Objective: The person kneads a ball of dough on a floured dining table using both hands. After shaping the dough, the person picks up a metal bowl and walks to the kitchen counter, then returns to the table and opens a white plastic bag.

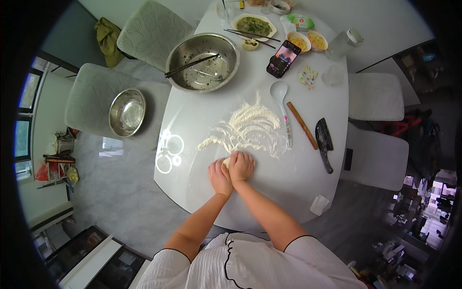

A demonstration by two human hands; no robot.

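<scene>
A lump of pale dough (pixel 226 163) lies on the white table (pixel 288 188), mostly hidden under my two hands. My left hand (pixel 219 177) is wrapped over its left side. From the right, my right hand (pixel 242 167) grips the dough, its palm touching the left thumb. Just beyond my fingers spreads a patch of white flour (pixel 252 117), streaked in curved bands.
Beyond the flour stands a large steel bowl (pixel 231 77) with chopsticks and a spoon inside. Rightward lie a ladle (pixel 279 91), a wooden rolling pin (pixel 302 125) and a cleaver (pixel 324 133). A phone (pixel 283 59) leans near several dishes. Another steel bowl (pixel 128 113) sits on a chair.
</scene>
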